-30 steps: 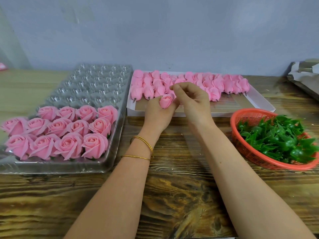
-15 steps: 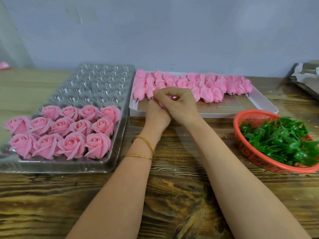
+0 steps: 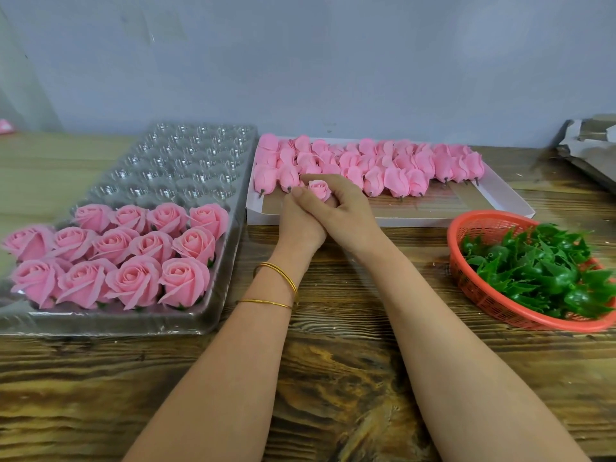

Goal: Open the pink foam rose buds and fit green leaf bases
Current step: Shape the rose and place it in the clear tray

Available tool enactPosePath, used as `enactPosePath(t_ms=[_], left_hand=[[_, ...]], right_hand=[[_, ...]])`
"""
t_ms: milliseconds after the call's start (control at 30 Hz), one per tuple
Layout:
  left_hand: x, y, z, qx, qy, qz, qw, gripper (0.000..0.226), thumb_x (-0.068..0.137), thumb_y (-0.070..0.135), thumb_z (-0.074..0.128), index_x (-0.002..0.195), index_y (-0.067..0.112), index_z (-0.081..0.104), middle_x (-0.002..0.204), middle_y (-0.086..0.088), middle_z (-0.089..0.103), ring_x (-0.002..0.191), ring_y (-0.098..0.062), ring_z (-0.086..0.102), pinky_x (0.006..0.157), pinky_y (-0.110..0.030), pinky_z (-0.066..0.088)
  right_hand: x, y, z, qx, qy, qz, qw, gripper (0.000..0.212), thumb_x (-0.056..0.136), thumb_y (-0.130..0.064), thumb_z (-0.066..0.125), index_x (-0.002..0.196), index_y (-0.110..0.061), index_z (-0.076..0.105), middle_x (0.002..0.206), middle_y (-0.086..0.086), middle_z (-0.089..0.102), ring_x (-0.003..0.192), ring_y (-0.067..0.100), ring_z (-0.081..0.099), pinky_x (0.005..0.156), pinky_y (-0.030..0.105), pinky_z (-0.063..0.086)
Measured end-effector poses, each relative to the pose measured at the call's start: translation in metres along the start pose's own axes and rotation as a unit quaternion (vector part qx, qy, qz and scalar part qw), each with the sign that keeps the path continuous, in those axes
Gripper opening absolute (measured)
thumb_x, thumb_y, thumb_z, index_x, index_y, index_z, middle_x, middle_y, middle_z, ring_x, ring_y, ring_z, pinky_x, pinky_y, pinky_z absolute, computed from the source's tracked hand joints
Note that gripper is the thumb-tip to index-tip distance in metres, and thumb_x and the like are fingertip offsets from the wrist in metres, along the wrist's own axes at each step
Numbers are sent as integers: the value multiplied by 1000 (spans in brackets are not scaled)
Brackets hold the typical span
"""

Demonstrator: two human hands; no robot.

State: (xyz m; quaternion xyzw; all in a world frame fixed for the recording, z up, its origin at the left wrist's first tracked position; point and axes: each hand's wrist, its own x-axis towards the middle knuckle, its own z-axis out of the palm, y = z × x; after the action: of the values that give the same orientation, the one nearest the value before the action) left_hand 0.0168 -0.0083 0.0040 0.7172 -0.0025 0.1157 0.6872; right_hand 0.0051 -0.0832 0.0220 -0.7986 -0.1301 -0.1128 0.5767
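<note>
Pink foam rose bud [image 3: 319, 189] clamped in my left grip [image 3: 300, 225] and right grip [image 3: 346, 211], at near edge of white cardboard tray [image 3: 500, 200]. Red mesh basket [image 3: 483, 225] of green plastic leaf bases [image 3: 533, 265] right, clear blister tray [image 3: 186, 161] left.

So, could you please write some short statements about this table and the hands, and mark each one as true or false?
1. The left hand and the right hand hold one pink rose bud together. True.
2. The green leaf bases lie among the closed buds. False: they are in the red basket at the right.
3. The opened roses sit in the near rows of the clear tray. True.
4. The gold bangles are on the right wrist. False: they are on the left wrist.
</note>
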Motion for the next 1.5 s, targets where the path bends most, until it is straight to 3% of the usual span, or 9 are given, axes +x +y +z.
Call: enactPosePath(t_ms=[200, 300, 467, 533, 600, 700, 833, 1100, 1500], left_hand=[[-2, 12, -1, 0, -4, 23, 1000, 40, 99, -3, 40, 69, 21, 46, 67, 6, 44, 58, 2, 46, 55, -6, 39], [-1, 9, -2, 65, -5, 47, 997, 39, 95, -1, 49, 63, 20, 47, 61, 6, 43, 60, -4, 41, 52, -9, 36], [-1, 8, -4, 105, -5, 53, 993, 39, 93, 7, 53, 60, 25, 49, 60, 7, 46, 71, -17, 49, 68, -38, 48], [-1, 10, -2, 123, -15, 40, 991, 35, 91, 10, 56, 61, 25, 52, 59, 8, 49, 70, -16, 53, 63, -30, 50], [-2, 11, -3, 90, -40, -2, 995, 22, 87, 17, 61, 66, 26, 58, 56, 10, 55, 65, -12, 57, 49, -17, 45], [-8, 12, -6, -42, -88, -47, 994, 13, 78, 20, 69, 68, 24, 62, 50, 9, 53, 45, -5, 47, 41, -16, 36], [-12, 12, -4, -75, -135, -57, 986, 23, 82, 5, 66, 65, 17, 58, 46, 4, 47, 36, -2, 39, 37, -13, 29], [-12, 11, -2, -122, -156, -82, 977, 30, 82, -9, 56, 63, 13, 50, 41, 2, 42, 32, -4, 33, 35, -13, 26], [-14, 15, -4, -126, -176, -84, 973, 35, 87, -6, 52, 61, 16, 46, 40, 5, 42, 32, -2, 32, 35, -13, 24]], right_hand=[[-5, -1, -8, -85, -54, -76, 992, 31, 97, -27, 59, 101, 3, 65, 106, 14, 63, 98, 9, 48, 83, 3, 32], [-4, 0, -12, -112, -78, -65, 988, 31, 98, -29, 57, 100, 1, 64, 109, 15, 61, 105, 15, 49, 85, 4, 31], [-6, -3, -19, -112, -109, -39, 987, 23, 97, -36, 58, 92, -14, 65, 103, 7, 58, 99, 9, 48, 85, 12, 36], [-5, -4, -22, -85, -117, -18, 989, 13, 94, -38, 62, 84, -30, 63, 96, -1, 59, 94, 9, 52, 84, 22, 40], [-4, -6, -25, 37, -102, 29, 994, 8, 88, -41, 65, 87, -34, 68, 93, -8, 68, 93, 7, 63, 83, 22, 46], [2, -4, -31, 234, -20, 95, 967, 16, 86, -33, 66, 95, -22, 74, 101, -3, 75, 100, 9, 69, 85, 26, 52], [4, -4, -33, 354, -7, 111, 928, 24, 77, -20, 68, 95, -6, 71, 98, 7, 73, 95, 17, 67, 86, 34, 53], [-1, -7, -30, 377, -63, 117, 917, 9, 69, -12, 70, 73, -8, 77, 85, 6, 75, 83, 14, 69, 83, 30, 56], [-3, -6, -30, 360, -94, 123, 920, 17, 68, -5, 69, 83, -3, 75, 84, 11, 71, 81, 16, 68, 84, 28, 56]])
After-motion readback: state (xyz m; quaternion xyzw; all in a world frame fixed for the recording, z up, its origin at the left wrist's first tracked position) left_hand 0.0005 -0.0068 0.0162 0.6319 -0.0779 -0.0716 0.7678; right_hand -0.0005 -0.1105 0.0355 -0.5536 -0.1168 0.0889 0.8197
